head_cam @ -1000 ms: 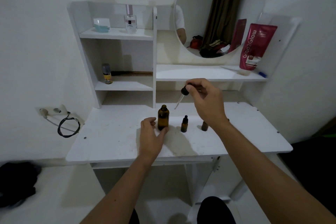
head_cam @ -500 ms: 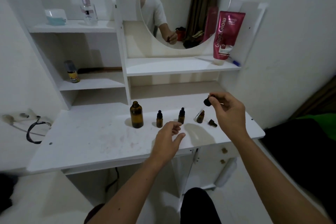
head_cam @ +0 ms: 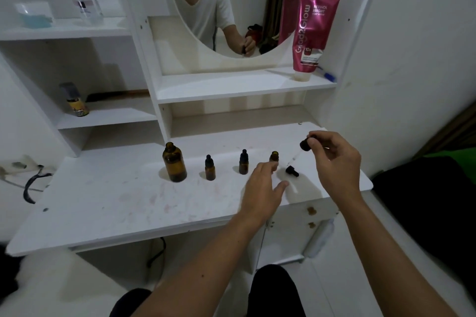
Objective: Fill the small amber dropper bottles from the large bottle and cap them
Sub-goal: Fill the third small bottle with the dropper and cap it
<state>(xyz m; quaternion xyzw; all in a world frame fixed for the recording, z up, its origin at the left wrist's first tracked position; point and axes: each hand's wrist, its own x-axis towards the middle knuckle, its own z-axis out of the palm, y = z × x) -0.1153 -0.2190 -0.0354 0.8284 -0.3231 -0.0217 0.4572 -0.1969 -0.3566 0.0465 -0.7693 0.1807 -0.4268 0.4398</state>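
A large amber bottle (head_cam: 174, 162) stands uncapped on the white desk (head_cam: 108, 203). To its right stand two small amber bottles with black dropper caps (head_cam: 210, 168) (head_cam: 243, 162), then a third small bottle (head_cam: 274, 157) with no cap. A small black cap (head_cam: 292, 171) lies on the desk beside it. My right hand (head_cam: 334, 159) pinches the large dropper (head_cam: 305, 145) by its black bulb, its glass tube slanting down toward the uncapped small bottle. My left hand (head_cam: 262, 190) hovers open, fingers right in front of that bottle, holding nothing.
White shelves rise behind the desk, holding a pink tube (head_cam: 313, 36), a clear perfume bottle (head_cam: 85, 0), a pale blue jar (head_cam: 33, 15) and a small spray can (head_cam: 76, 100). A round mirror (head_cam: 231, 8) hangs above. A black cable (head_cam: 31, 185) lies at far left.
My view has swung right. My left hand left the large bottle and moved right to the uncapped small bottle. My right hand carried the dropper right and down.
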